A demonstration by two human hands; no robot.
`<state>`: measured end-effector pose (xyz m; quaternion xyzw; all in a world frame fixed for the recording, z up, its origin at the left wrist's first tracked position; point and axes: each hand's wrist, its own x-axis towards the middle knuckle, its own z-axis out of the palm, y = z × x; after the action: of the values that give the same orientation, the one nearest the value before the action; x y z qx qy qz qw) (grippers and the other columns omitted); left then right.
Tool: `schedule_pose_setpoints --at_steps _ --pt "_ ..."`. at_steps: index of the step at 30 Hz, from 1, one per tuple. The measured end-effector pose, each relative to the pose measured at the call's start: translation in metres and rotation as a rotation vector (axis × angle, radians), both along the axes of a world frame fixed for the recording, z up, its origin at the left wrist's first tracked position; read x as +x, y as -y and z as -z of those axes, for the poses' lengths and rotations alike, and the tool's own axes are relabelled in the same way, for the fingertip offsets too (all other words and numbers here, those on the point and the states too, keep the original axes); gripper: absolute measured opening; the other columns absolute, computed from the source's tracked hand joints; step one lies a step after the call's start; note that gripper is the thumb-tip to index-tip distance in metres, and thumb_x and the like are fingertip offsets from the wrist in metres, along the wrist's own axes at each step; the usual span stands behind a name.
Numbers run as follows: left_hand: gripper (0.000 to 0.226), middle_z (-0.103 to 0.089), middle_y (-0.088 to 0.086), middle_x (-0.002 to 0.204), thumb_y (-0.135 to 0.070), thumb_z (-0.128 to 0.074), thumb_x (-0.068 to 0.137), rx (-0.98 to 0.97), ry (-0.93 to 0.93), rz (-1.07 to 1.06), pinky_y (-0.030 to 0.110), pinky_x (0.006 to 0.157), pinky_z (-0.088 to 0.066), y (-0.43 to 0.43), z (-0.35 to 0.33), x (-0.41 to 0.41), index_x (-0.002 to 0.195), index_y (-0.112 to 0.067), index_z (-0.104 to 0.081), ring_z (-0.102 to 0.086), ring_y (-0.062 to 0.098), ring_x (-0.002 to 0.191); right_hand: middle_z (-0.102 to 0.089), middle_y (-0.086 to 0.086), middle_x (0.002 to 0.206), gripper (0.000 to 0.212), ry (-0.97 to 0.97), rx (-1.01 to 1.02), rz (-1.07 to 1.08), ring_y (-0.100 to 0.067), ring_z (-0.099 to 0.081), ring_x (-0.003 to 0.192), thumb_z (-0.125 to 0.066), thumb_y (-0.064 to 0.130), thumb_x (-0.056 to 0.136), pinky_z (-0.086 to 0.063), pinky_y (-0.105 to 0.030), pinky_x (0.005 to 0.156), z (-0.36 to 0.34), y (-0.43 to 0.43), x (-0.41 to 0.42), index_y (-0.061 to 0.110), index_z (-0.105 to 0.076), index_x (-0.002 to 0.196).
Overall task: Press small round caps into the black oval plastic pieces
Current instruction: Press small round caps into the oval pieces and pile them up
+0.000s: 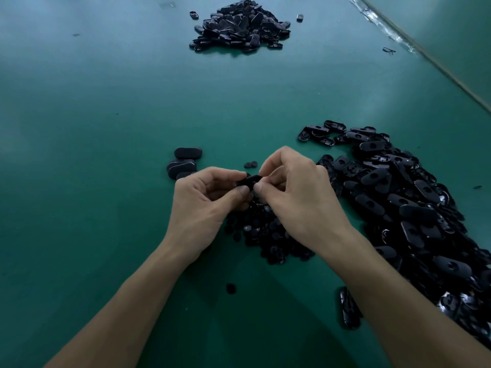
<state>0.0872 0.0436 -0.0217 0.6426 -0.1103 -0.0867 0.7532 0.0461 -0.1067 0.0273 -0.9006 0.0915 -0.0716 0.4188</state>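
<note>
**A:** Where is the piece being worked on?

**B:** One oval piece point(248, 180) is held just above the green surface point(106, 128), right over the heap of round caps point(263, 232). The left grip point(207, 205) has its thumb and curled fingers pinched on one end. The right grip point(297, 197) pinches the other end with its fingertips tight together.

**A:** Is a cap going in?

**B:** I'd judge this to be the seating step. I can't tell whether a cap sits under the right fingertips, because they hide that spot.

**A:** And what comes next?

**B:** Probably a firm thumb press square over the hole while the left hand steadies the piece. After that it likely goes with the few closed pieces point(183, 162) just to the left.

**A:** Is there plenty of stock?

**B:** Yes. A long pile of open pieces point(398, 197) lies on the right, and two loose caps point(251, 164) sit just beyond the hands. Another dark heap point(240, 26) lies well apart at the far side.
</note>
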Motion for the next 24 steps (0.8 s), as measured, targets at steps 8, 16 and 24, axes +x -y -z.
schedule_pose_setpoints --at_steps 8,16,24 --pt "0.024 -0.077 0.003 0.079 0.008 -0.073 0.082 0.027 0.034 0.005 0.022 0.066 -0.059 0.0004 -0.0016 -0.0004 0.089 -0.014 -0.072 -0.074 0.015 0.068 -0.069 0.001 0.076 0.024 -0.051 -0.003 -0.098 -0.015 -0.065 0.072 -0.067 0.011 0.090 -0.053 -0.030 0.064 -0.0099 0.0050 0.0020 0.022 -0.047 0.087" --pt "0.023 -0.077 0.002 0.079 0.008 -0.073 0.081 0.038 0.032 0.030 0.022 0.068 -0.059 0.0011 -0.0040 -0.0007 0.089 -0.014 -0.071 -0.073 0.015 0.071 -0.066 0.000 0.084 0.031 -0.039 -0.072 -0.095 -0.016 -0.062 0.079 -0.065 0.013 0.092 -0.054 -0.034 0.063 -0.0090 0.0010 0.0001 0.028 -0.040 0.082" --pt "0.025 -0.077 0.003 0.083 0.010 -0.073 0.082 0.057 0.057 0.043 0.024 0.067 -0.059 0.0008 -0.0030 0.0002 0.087 -0.014 -0.070 -0.073 0.016 0.075 -0.064 -0.002 0.085 0.033 -0.043 -0.084 -0.043 -0.016 -0.062 0.073 -0.068 0.017 0.090 -0.053 -0.032 0.060 -0.0050 -0.0024 0.0010 0.029 -0.040 0.077"
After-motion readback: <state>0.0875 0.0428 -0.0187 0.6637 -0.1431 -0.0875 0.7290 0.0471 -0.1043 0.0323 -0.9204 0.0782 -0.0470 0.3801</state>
